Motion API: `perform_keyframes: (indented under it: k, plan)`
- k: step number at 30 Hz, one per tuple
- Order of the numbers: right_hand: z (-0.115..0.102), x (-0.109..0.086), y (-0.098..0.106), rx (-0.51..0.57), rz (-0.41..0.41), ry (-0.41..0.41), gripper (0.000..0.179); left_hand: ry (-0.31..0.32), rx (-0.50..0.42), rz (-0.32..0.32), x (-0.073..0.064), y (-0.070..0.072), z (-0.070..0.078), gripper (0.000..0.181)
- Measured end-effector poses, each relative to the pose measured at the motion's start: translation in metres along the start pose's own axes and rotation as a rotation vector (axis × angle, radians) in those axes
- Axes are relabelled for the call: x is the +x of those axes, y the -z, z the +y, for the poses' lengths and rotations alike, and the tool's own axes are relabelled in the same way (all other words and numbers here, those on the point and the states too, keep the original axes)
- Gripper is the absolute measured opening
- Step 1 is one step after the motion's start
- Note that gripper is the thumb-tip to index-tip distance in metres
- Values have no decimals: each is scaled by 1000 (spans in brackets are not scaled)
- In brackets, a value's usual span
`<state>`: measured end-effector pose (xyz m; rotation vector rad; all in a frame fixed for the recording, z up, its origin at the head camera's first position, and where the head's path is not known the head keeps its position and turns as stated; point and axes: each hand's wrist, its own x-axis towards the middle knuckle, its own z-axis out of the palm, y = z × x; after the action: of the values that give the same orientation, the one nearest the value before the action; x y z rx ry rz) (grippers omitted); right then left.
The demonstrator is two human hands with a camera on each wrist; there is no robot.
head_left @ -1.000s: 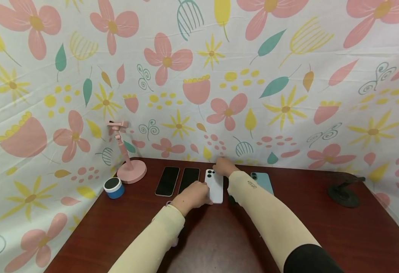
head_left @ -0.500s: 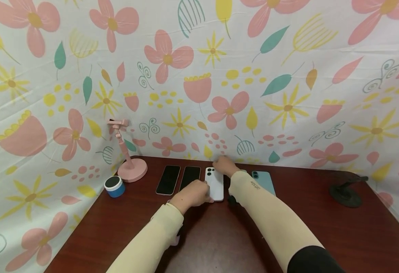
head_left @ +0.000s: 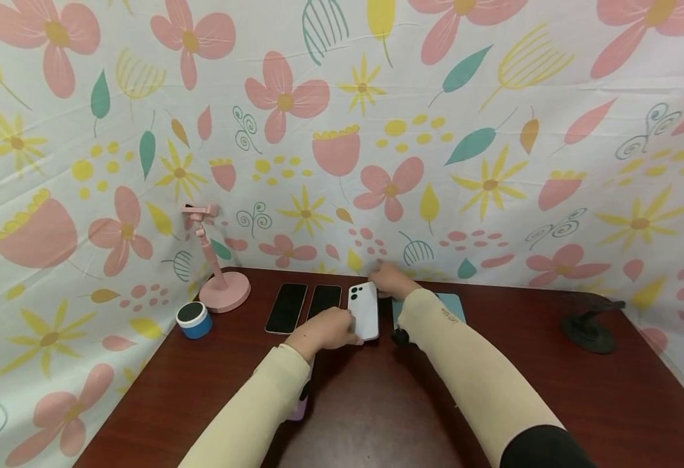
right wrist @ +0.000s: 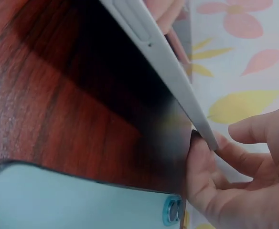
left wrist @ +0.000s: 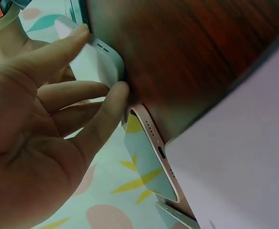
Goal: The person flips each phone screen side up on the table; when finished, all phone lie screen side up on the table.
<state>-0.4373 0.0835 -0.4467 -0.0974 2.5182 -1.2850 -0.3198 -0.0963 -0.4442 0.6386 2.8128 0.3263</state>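
Observation:
In the head view a white smartphone (head_left: pixel 364 312) lies between my two hands, its back and cameras facing up. My left hand (head_left: pixel 326 328) grips its near end, with the thumb (left wrist: pixel 80 40) and a fingertip (left wrist: pixel 120 89) at opposite sides in the left wrist view. My right hand (head_left: pixel 393 281) pinches the far end. In the right wrist view that phone (right wrist: pixel 170 71) is tilted, one long edge raised off the table, and the fingers of the right hand (right wrist: pixel 254 176) are at its corner. A light blue phone (head_left: pixel 452 305) lies partly under my right forearm.
Two phones with dark screens up, one further left (head_left: pixel 286 309) and one nearer (head_left: pixel 326 298), lie left of my hands. A pink phone stand (head_left: pixel 225 291) and a blue-white round container (head_left: pixel 194 320) are at far left. A dark stand (head_left: pixel 589 333) is at right. Patterned cloth hangs behind.
The white phone has come off its flat position, tilting and shifting slightly left and away. Both hands have moved with it. The light blue phone now shows on both sides of my right forearm.

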Motion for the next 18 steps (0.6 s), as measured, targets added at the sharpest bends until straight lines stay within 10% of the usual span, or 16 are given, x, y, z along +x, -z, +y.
perform_keyframes:
  k: [9, 18]
  plan:
    - [-2, -5, 5, 227, -88, -80, 77, 60, -171, 35, -3, 0, 6, 47]
    - [-1, -6, 10, 289, -123, -77, 41, 72, -281, 62, -1, -1, 4, 52]
